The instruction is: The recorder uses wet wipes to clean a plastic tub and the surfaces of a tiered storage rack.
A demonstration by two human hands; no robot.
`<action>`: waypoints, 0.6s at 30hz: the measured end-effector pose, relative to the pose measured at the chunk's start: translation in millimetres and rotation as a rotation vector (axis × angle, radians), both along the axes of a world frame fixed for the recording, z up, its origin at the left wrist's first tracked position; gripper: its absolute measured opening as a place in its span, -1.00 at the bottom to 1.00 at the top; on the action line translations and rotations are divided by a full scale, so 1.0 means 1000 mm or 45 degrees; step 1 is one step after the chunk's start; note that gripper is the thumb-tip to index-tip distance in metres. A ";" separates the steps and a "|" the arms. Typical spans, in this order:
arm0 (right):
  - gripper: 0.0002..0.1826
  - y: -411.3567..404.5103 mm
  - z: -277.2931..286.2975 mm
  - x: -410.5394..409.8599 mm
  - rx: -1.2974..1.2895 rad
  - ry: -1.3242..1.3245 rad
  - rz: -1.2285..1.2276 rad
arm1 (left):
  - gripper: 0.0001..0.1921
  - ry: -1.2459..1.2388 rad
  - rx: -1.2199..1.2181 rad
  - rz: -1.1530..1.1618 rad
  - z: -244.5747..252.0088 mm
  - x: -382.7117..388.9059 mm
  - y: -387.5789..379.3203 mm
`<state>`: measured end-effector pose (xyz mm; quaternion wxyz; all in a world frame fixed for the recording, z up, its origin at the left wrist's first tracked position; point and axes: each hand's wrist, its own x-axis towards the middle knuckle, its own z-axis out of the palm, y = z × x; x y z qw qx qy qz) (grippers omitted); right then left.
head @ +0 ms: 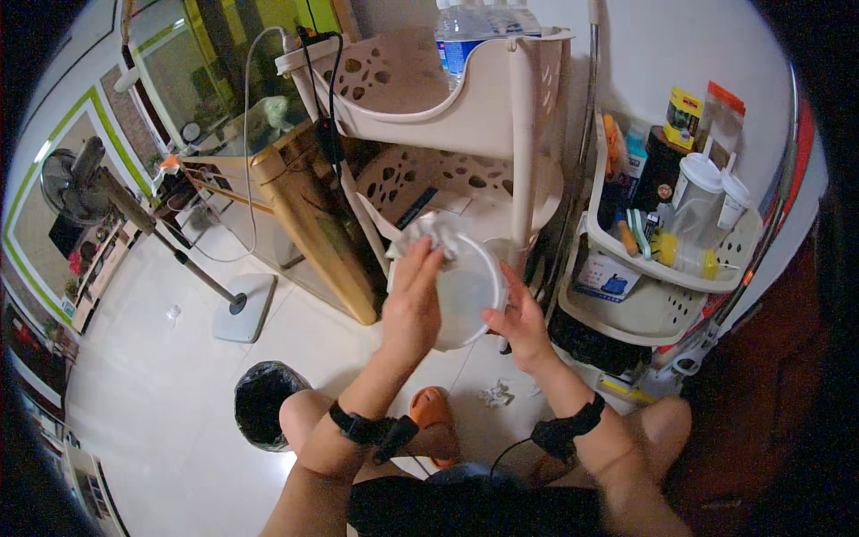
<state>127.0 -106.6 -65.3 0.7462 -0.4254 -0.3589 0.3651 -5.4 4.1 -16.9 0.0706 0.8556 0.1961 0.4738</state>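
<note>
A round translucent plastic tub (466, 299) with a white rim is held up in front of me, tilted so its inside faces me. My right hand (522, 319) grips the rim on the right side, thumb over the edge. Crumpled white tissue or cloth (439, 235) is at the far rim, blurred. My left hand (415, 295) presses this wad against the tub with its fingers. How the left fingers close around the wad is partly hidden by the back of the hand.
A beige plastic rack (429, 131) holding bottled water (463, 50) stands ahead. On the right is a tiered basket (654, 322) with cups and boxes. A black-lined bin (265, 403) and a fan's base (245, 309) stand left. Crumpled tissue (496, 394) lies on the tiles.
</note>
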 end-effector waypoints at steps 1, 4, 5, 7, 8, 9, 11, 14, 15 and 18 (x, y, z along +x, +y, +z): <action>-0.13 0.001 0.000 -0.001 -0.038 -0.030 -0.009 | -0.57 -0.013 -0.016 -0.129 -0.001 0.006 -0.005; -0.11 0.003 -0.001 0.002 -0.050 0.063 0.059 | -0.57 0.142 -0.070 -0.319 -0.004 0.005 -0.035; -0.11 -0.002 -0.006 0.011 -0.063 0.051 0.027 | -0.57 0.154 -0.111 -0.340 -0.010 0.010 -0.048; -0.11 0.002 -0.019 0.017 0.097 -0.112 -0.054 | -0.57 0.185 -0.138 -0.323 -0.016 0.000 -0.056; -0.11 0.001 -0.015 0.014 0.101 -0.110 -0.046 | -0.59 0.205 -0.126 -0.349 -0.019 -0.011 -0.051; -0.12 -0.004 -0.009 0.010 0.021 -0.075 -0.045 | -0.61 0.224 -0.118 -0.381 -0.021 -0.019 -0.045; -0.14 -0.010 0.000 0.009 -0.062 -0.040 -0.043 | -0.62 0.247 -0.080 -0.283 -0.023 -0.030 -0.031; -0.13 -0.009 0.005 0.008 -0.058 0.058 -0.053 | -0.61 0.257 0.020 -0.187 -0.021 -0.030 -0.006; -0.12 -0.008 0.005 0.009 -0.045 0.107 -0.023 | -0.59 0.229 0.003 -0.071 -0.015 -0.021 -0.007; -0.10 -0.004 0.003 0.006 -0.035 0.106 0.033 | -0.55 0.288 -0.025 0.068 -0.002 -0.010 -0.005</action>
